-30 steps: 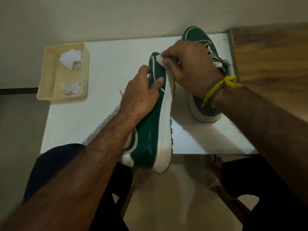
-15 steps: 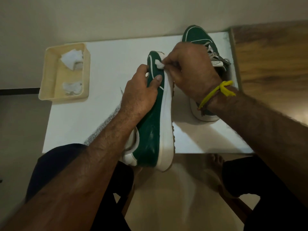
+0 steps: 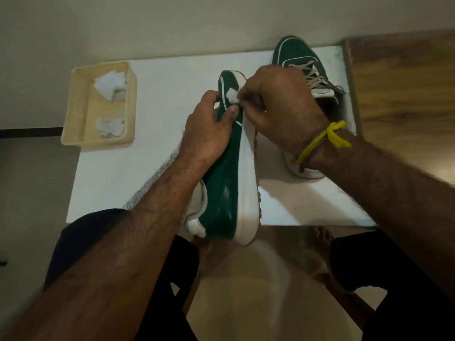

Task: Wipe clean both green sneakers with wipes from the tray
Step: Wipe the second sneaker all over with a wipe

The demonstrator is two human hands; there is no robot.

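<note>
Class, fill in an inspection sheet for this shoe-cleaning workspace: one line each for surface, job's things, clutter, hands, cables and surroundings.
Surface: white table, bare patches visible.
Job's things: held sneaker tipped on its side, heel past the near table edge; second sneaker upright at the far right; small white wipe against the held sneaker's toe; cream tray at the far left with two crumpled wipes.
Clutter: nothing seen.
Hands: left hand grips the held sneaker; right hand pinches the wipe; yellow wristband on the right wrist.
Cables: nothing seen.
Surroundings: plain wall, wooden surface at right, pale floor.
</note>
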